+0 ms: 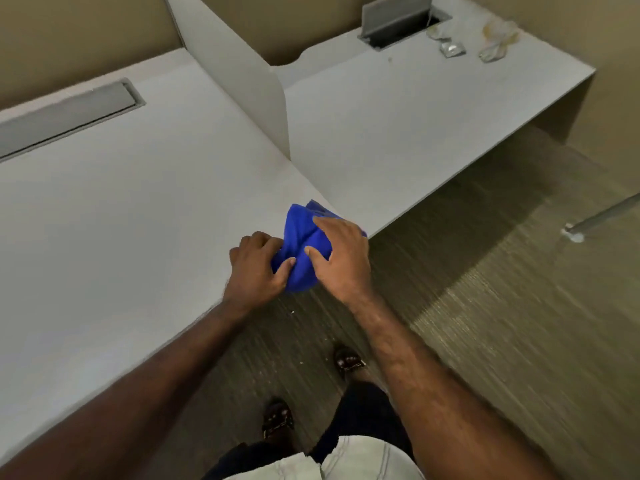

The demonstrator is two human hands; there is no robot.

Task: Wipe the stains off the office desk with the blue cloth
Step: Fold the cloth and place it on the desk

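A bunched blue cloth [302,242] rests at the front edge of the grey office desk [131,216], partly hanging over it. My left hand [258,270] grips the cloth's left side, fingers curled into the fabric. My right hand [341,256] lies on top of the cloth's right side, fingers spread and pressing into it. No stain is clear on the desk surface near the cloth.
An upright grey divider panel [249,77] splits the desk from a second desk [398,133] to the right. Crumpled clear wrappers [478,38] lie at that desk's far end beside an open cable hatch [398,19]. A closed hatch [65,114] sits far left. Carpet and my shoes are below.
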